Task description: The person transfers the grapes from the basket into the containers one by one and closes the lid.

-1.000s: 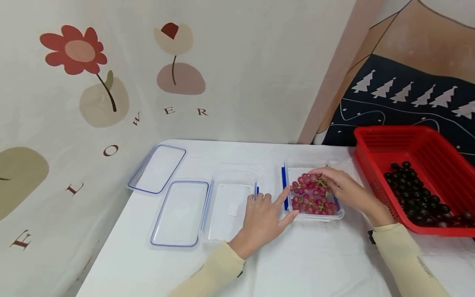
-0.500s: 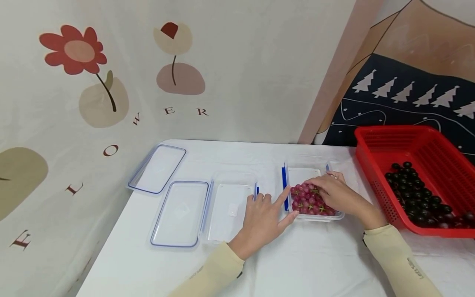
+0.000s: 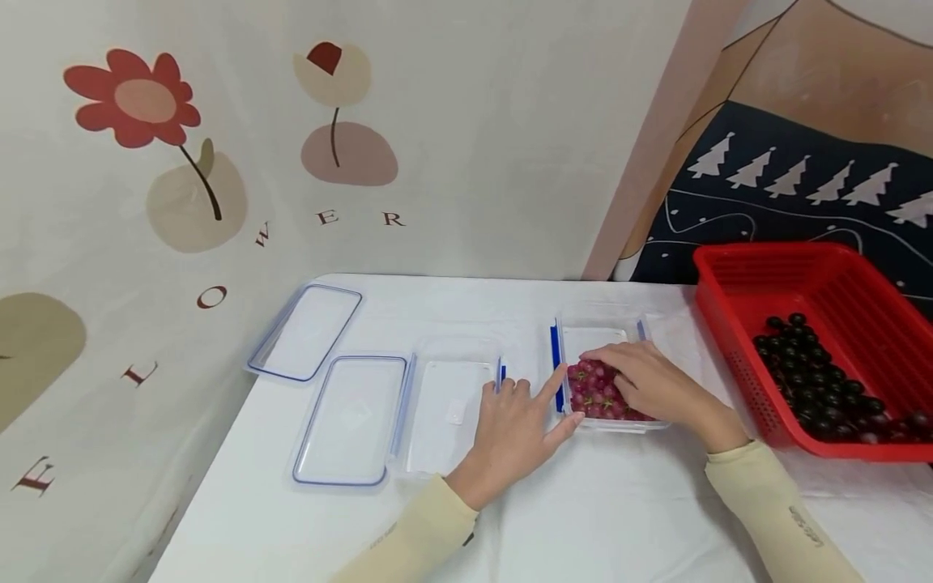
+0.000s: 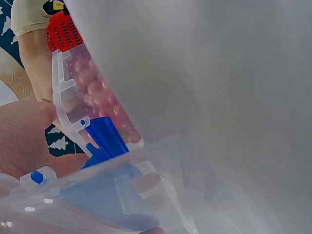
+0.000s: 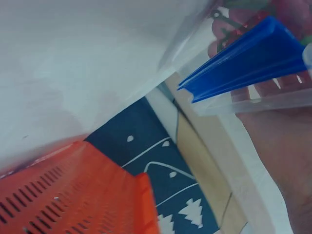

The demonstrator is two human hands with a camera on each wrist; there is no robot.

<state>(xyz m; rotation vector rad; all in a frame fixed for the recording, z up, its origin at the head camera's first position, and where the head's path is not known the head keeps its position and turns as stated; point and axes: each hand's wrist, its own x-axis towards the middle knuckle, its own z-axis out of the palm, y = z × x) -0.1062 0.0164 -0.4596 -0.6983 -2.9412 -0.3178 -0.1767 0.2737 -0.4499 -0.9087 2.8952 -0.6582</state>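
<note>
Red grapes (image 3: 592,397) fill the front part of a clear lidless food container (image 3: 623,426) with blue side latches. My right hand (image 3: 659,385) reaches in over the right wall, its extended fingers pressing along the back of the bunch and hiding part of it. In the right wrist view a blue latch (image 5: 248,63) stands out in front of the grapes and fingers. With fingers spread, my left hand (image 3: 510,429) touches the container's left side with index finger and thumb. Its other fingers lie at the right edge of a second clear container (image 3: 437,441), which holds nothing.
Left of the second container lies a clear lid (image 3: 353,421) with a blue seal. Another such lid (image 3: 313,328) is at the table's back left corner. On the right, a red plastic basket (image 3: 736,320) holds dark grapes (image 3: 812,376).
My right hand has brought the rear grapes toward the front, against the others, then slid left across them. My left hand has stayed in place. The view has shifted slightly.
</note>
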